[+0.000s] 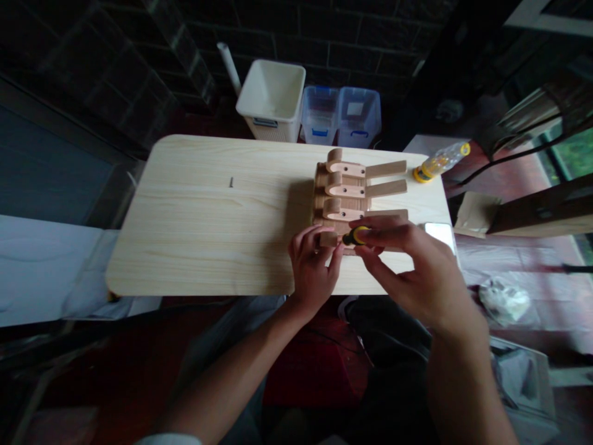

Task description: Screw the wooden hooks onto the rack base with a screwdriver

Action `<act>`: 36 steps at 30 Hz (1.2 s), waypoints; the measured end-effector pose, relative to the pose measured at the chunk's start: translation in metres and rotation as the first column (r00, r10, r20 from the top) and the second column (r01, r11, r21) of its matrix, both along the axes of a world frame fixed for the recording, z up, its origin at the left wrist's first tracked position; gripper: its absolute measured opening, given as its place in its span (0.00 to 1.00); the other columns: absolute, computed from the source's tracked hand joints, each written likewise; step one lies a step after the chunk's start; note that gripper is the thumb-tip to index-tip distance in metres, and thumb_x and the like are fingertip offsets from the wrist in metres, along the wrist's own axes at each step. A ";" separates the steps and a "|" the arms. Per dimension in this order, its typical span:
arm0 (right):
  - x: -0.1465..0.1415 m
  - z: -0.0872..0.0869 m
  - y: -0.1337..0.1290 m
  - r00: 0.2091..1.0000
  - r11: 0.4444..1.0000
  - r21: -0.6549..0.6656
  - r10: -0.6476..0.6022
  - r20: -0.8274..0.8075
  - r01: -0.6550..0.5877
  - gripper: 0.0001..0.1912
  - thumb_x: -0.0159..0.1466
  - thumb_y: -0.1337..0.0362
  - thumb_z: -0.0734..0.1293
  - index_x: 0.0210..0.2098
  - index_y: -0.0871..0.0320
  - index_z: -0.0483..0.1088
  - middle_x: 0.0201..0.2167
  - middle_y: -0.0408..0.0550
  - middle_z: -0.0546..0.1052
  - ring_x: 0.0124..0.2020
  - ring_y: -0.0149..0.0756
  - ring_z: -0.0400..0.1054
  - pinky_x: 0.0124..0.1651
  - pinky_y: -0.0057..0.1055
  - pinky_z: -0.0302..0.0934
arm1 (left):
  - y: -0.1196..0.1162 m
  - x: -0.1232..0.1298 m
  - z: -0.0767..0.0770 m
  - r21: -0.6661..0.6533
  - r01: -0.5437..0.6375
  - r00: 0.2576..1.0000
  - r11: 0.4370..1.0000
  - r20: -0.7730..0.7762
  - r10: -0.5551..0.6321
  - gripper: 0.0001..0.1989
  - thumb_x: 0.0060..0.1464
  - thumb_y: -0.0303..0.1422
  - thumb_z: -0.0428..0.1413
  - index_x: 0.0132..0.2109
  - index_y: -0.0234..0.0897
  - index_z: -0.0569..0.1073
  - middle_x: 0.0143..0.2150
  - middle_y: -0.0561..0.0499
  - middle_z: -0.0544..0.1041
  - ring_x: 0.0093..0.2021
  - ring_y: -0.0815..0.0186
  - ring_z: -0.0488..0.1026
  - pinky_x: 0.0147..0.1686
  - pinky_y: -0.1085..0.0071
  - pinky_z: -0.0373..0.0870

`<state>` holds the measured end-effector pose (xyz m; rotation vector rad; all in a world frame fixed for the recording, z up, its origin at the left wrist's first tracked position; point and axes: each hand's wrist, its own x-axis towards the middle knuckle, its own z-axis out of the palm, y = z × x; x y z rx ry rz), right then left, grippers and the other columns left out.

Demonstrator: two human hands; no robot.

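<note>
A dark brick wall (296, 43) is seen at the back; a white plastic bin (271, 99) and two clear plastic boxes (340, 116) with blue handles are set in front of it; a pale wood table (185, 259) is placed in the middle; a white sheet (46, 272) is spread out at the left; a window (574, 154) is seen at the right, and green is shown through it; a red patch (315, 377) is seen below the table, but what it is cannot be told; little light is let in, so the room is dim.

From here, the pale pine tabletop (185, 247) carries a slatted wooden rack with three curved hooks (343, 185) toward its right end. A lone dark screw (230, 182) lies left of it, and a clear plastic bottle (440, 162) with a yellow cap lies on its side near the far corner.
</note>
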<state>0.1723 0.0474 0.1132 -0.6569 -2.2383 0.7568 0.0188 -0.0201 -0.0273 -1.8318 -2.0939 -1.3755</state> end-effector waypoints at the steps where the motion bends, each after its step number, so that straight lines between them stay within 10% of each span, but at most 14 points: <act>1: 0.001 0.000 0.001 1.000 1.000 0.003 -0.003 0.000 0.003 0.14 0.70 0.71 0.71 0.52 0.49 0.76 0.52 0.46 0.84 0.55 0.39 0.82 0.54 0.37 0.80 | 0.000 0.000 0.000 -0.004 0.001 1.000 1.000 0.004 -0.001 0.08 0.68 0.29 0.60 0.51 0.44 0.80 0.55 0.45 0.83 0.63 0.54 0.74 0.63 0.53 0.70; 36: -0.004 -0.001 -0.002 0.998 0.991 -0.122 0.058 -0.014 -0.059 0.15 0.70 0.72 0.72 0.52 0.49 0.74 0.54 0.48 0.84 0.57 0.40 0.81 0.54 0.36 0.80 | 0.000 0.000 -0.002 -0.016 -0.010 1.000 1.000 -0.010 0.009 0.07 0.69 0.31 0.59 0.51 0.44 0.79 0.56 0.44 0.82 0.63 0.53 0.74 0.63 0.52 0.71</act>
